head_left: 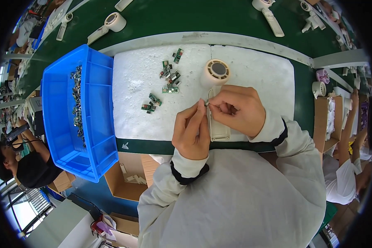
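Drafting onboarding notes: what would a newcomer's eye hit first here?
First, the bright blue bin at left, with circuit boards inside. Then the white foam sheet at centre, where loose green boards lie left of a round-headed pale device. Just below that round head, the left hand and right hand meet, fingertips on a small part.

Both hands (pixel 191 131) (pixel 239 109) close together

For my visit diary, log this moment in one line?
left hand: pinching small part; right hand: at same part; beneath: cream fan handle; nearby: green circuit boards
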The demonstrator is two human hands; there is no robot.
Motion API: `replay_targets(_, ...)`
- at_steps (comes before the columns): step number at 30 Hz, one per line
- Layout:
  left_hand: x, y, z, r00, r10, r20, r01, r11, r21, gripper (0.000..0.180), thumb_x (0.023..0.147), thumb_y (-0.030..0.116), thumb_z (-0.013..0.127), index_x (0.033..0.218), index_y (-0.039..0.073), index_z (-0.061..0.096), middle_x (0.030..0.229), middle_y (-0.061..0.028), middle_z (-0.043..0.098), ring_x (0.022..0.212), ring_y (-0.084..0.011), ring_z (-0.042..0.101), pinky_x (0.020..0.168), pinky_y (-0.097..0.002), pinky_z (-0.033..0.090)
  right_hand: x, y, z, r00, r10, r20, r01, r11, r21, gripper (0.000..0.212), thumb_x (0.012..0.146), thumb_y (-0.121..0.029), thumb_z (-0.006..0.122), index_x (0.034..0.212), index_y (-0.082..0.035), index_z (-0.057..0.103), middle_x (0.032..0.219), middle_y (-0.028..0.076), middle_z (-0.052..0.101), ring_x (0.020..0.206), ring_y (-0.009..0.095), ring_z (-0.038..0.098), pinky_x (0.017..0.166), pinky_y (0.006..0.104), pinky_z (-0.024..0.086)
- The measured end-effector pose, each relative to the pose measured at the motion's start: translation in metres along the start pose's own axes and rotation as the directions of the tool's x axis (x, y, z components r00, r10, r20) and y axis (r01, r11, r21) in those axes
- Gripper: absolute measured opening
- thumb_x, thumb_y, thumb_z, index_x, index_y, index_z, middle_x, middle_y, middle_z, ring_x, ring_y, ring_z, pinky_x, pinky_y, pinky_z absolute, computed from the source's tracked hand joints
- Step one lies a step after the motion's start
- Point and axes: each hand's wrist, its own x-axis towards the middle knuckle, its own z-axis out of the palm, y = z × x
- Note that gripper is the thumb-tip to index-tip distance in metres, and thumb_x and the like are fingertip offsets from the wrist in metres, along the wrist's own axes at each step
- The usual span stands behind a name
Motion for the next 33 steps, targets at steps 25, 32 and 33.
replay_targets(25, 0.016, -0.038, -0.093, 0.996, -0.081, 0.040, 0.046, 0.833, 0.552, 0.031, 0.087, 0.001, 0.070, 0.118, 0.003, 0.068, 0.122, -0.0173, 0.063, 0.111, -0.0369, 0.060, 0.094, -0.0435, 0.051, 0.066, 0.173, -0.198, 0.798, -0.004, -0.603, -0.576, 0.290, -0.764, 0.055, 0.093, -0.031, 0.069, 0.140, -0.006, 0.055, 0.131, 0.024, 0.065, 0.112, 0.042, 0.066, 0.097, 0.0475, 0.052)
replay_targets(32, 0.023, -0.040, -0.103, 0.976, -0.109, 0.189, -0.014, 0.834, 0.552, 0.031, 0.083, -0.005, 0.064, 0.112, 0.004, 0.071, 0.117, -0.0169, 0.064, 0.098, -0.0350, 0.064, 0.085, -0.0417, 0.054, 0.035, 0.161, -0.209, 0.665, 0.637, -0.390, -0.725, 0.676, -0.131, 0.053, 0.098, -0.032, 0.064, 0.143, -0.009, 0.053, 0.083, 0.013, 0.065, 0.074, 0.025, 0.067, 0.071, 0.0369, 0.054)
replay_targets(33, 0.022, -0.042, -0.106, 0.974, -0.115, 0.193, -0.011, 0.835, 0.551, 0.031, 0.083, -0.005, 0.064, 0.112, 0.004, 0.071, 0.117, -0.0169, 0.064, 0.098, -0.0350, 0.064, 0.085, -0.0417, 0.054, 0.031, 0.135, -0.193, 0.662, 0.642, -0.388, -0.729, 0.671, -0.132, 0.053, 0.098, -0.032, 0.064, 0.143, -0.009, 0.053, 0.083, 0.013, 0.065, 0.074, 0.025, 0.067, 0.071, 0.0369, 0.054)
